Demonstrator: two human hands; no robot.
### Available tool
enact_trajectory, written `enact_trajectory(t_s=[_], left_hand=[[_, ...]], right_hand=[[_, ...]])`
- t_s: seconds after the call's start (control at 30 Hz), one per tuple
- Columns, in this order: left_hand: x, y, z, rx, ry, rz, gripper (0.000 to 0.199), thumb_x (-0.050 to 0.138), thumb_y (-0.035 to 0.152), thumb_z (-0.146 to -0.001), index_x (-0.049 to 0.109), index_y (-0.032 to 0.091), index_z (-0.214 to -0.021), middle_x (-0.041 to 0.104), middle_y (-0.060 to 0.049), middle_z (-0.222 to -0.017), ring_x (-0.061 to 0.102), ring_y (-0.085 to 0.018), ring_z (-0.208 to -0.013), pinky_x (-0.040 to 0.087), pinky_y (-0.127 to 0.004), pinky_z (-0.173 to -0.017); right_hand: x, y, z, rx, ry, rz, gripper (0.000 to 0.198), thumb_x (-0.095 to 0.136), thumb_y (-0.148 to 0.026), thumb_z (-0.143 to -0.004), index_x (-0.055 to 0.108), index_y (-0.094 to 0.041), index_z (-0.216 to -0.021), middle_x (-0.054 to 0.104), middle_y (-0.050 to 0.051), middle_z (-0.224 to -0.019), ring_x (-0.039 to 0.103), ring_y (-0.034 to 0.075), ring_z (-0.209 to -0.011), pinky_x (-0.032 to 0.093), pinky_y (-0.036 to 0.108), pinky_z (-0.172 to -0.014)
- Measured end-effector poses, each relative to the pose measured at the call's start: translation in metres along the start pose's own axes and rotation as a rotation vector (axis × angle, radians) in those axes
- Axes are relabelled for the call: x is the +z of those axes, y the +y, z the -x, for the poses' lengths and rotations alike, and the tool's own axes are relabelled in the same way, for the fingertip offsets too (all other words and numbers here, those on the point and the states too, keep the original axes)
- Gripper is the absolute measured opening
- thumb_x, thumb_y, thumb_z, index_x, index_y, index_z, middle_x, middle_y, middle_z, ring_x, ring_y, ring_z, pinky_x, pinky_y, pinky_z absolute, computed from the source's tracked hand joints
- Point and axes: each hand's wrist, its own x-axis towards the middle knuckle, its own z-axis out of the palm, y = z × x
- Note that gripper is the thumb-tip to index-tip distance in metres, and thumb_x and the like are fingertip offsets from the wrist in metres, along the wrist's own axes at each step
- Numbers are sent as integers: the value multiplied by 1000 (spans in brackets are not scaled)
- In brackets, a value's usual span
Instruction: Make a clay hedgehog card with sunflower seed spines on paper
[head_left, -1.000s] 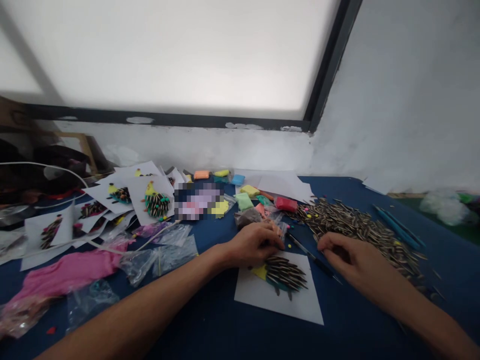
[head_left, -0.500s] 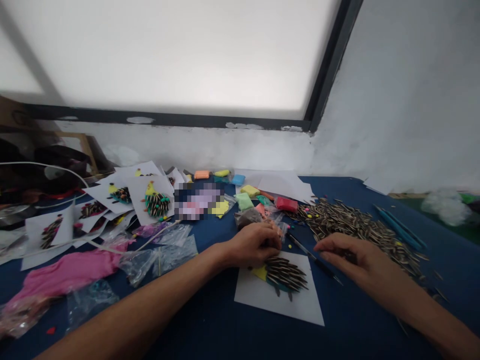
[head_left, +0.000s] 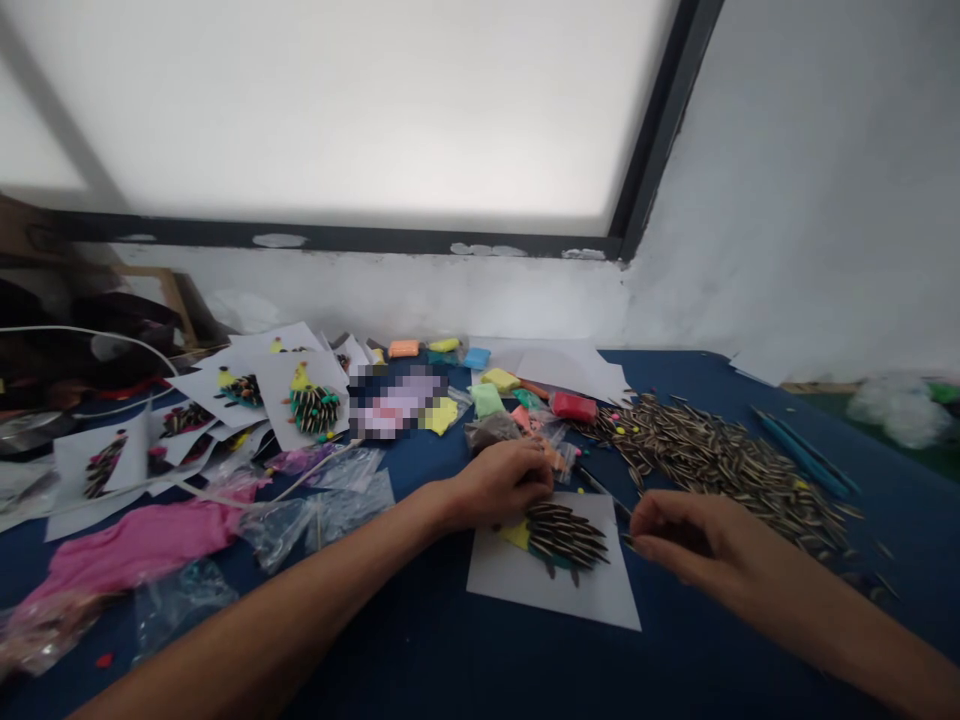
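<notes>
A white card (head_left: 555, 607) lies on the blue table, bearing a hedgehog figure (head_left: 566, 535) with striped sunflower seeds as spines and a yellow clay head end. My left hand (head_left: 510, 482) rests over the card's upper left edge beside the yellow part. Its fingers are curled closed, and whatever they may hold is hidden. Just right of the card, my right hand (head_left: 682, 530) pinches a small sunflower seed (head_left: 628, 542) between thumb and forefinger. A dark thin tool (head_left: 596, 482) lies behind, partly covered by the right hand.
A pile of sunflower seeds (head_left: 720, 460) spreads at the right, with blue tweezers (head_left: 806, 455) beside it. Coloured clay packs, such as a red one (head_left: 574, 406), sit behind the card. Finished cards (head_left: 279, 400), a pink bag (head_left: 142, 550) and clear wrappers (head_left: 349, 500) crowd the left.
My right hand has come slightly down from the seed pile's edge, and a seed now shows at its fingertips. The card has shifted slightly up and left; my left hand has barely moved.
</notes>
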Motion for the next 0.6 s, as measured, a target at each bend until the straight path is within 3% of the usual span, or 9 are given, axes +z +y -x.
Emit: enact_trajectory(t_s=[0.1,0.23,0.4,0.6], left_hand=[[1,-3,1,-8,29,10,16,60,4,-78,55,14,-66,55,0,-71,49,-11,-71,38,-21,-65],[2,-3,2,-3,39,3,15,58,4,-78,56,14,-66,55,0,-72,50,-12,-72,38,-22,-67],[1,0,2,-18,48,12,15,57,4,-78,56,14,-66,54,1,-70,49,-12,-69,38,-22,-64],[2,-2,3,2,60,19,17,57,5,-78,54,14,-65,55,0,-69,50,-12,-71,39,-23,-67]], right_hand=[[4,-2,2,-12,0,-22,20,51,-37,-87,65,-24,-91,62,1,-75,53,14,-65,39,24,-55],[7,-2,3,-8,18,-39,31,49,-38,-87,64,-27,-112,61,0,-71,53,14,-60,38,23,-51],[8,-1,2,-4,70,-2,29,47,-34,-87,66,-27,-108,63,1,-72,52,13,-57,38,23,-49],[7,-1,-1,-22,39,-82,29,50,-32,-87,64,-22,-111,69,4,-83,62,17,-72,47,26,-61]])
